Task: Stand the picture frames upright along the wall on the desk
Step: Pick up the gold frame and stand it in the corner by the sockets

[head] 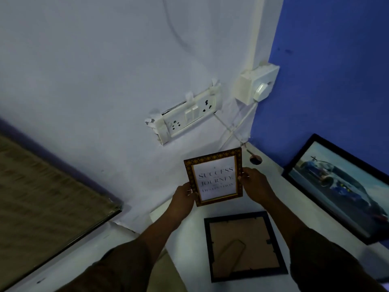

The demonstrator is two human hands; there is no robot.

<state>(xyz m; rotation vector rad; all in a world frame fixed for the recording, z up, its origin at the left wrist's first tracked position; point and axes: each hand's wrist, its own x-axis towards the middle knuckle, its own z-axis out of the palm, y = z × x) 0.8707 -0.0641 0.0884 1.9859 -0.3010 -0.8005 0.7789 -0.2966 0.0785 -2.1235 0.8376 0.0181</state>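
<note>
Left hand [183,196] and right hand [253,184] clamped on side edges of small gold-brown patterned picture frame with printed text [214,177], fingers curled tight. Held above white desk [280,199], near pale wall [105,81], upright, long axis vertical, print facing camera.

Picture frames: three — one gold-patterned [214,177], one face-down [244,246], one black with car print [345,186]. Hands: two. Socket plates: two.

so there's a white double-socket switch plate [188,113] coming loose from the pale wall, a boxy white plug adapter [257,85] by the blue wall with thin white cables [235,128] running down to a round hole [255,160] in the bench
</note>
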